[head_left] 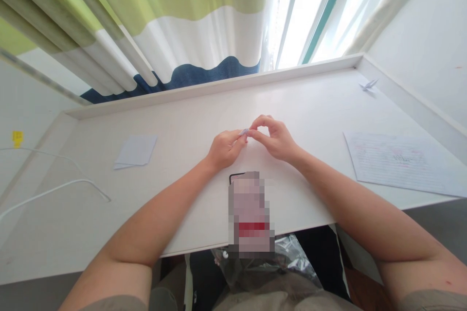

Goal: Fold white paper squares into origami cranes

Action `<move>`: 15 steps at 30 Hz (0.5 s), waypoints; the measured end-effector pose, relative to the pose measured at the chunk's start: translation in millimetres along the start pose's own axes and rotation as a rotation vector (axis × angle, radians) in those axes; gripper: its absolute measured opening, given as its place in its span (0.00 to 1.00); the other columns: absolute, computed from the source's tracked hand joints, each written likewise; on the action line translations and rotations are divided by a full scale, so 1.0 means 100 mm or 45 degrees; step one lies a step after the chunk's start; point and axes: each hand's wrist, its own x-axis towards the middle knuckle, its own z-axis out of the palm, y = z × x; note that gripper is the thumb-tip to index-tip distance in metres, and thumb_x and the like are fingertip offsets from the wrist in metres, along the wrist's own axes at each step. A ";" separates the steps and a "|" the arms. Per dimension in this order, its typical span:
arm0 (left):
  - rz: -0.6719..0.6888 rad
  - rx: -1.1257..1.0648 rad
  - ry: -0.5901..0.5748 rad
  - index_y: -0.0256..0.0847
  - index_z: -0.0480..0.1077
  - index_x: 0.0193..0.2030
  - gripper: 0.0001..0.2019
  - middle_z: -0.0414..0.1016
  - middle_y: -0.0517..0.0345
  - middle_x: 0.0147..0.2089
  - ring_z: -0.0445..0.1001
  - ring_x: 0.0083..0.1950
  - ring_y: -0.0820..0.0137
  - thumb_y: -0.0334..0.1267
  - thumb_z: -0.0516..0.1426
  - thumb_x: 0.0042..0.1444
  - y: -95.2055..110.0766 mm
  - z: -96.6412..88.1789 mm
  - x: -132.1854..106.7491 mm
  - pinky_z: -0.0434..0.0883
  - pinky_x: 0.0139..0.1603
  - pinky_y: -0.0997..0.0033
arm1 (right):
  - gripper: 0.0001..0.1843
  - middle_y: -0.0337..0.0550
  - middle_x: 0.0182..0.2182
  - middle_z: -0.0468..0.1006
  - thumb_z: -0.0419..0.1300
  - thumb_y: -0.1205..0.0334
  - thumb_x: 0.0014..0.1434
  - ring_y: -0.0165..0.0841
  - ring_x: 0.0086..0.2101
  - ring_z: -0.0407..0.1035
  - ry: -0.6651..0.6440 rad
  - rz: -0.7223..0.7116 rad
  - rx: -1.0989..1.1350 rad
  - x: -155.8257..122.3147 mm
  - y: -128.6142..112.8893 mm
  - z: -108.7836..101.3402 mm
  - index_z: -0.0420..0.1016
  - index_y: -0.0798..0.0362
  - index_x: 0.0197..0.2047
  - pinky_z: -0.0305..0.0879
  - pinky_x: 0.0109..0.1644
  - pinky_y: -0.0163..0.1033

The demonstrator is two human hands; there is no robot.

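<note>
Both my hands meet over the middle of the white desk [175, 175]. My left hand [223, 149] and my right hand [274, 138] pinch a tiny folded piece of pale paper [244, 131] between their fingertips, fingers curled closed around it. The paper is held just above the desk surface. A phone [251, 214], blurred out, lies on the desk's near edge right below my hands.
A small stack of white paper squares [135, 151] lies to the left. A lined written sheet [399, 160] lies at the right. A folded paper crane [369, 84] sits at the far right corner. White cables [54, 187] run at the left. A plastic bag [277, 262] lies below the desk.
</note>
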 end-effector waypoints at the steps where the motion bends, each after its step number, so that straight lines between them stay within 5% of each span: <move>1: -0.025 -0.089 -0.007 0.42 0.82 0.39 0.21 0.86 0.53 0.37 0.82 0.38 0.64 0.47 0.51 0.76 -0.01 0.00 0.00 0.74 0.46 0.63 | 0.10 0.39 0.36 0.81 0.68 0.53 0.70 0.40 0.43 0.71 -0.021 -0.038 -0.010 0.00 0.00 -0.01 0.77 0.45 0.36 0.66 0.54 0.51; 7: -0.121 -0.361 -0.037 0.42 0.83 0.39 0.20 0.88 0.52 0.41 0.85 0.43 0.62 0.49 0.54 0.75 0.00 -0.02 0.02 0.78 0.50 0.60 | 0.06 0.40 0.37 0.80 0.64 0.60 0.71 0.40 0.42 0.70 -0.039 -0.208 -0.139 0.00 -0.03 -0.04 0.76 0.45 0.39 0.65 0.53 0.51; 15: -0.153 -0.265 0.233 0.43 0.82 0.53 0.13 0.88 0.51 0.50 0.86 0.48 0.63 0.46 0.63 0.68 -0.02 0.02 0.01 0.80 0.55 0.59 | 0.05 0.42 0.36 0.79 0.61 0.62 0.71 0.41 0.40 0.71 -0.046 -0.233 -0.315 -0.01 0.05 -0.02 0.77 0.46 0.40 0.65 0.52 0.51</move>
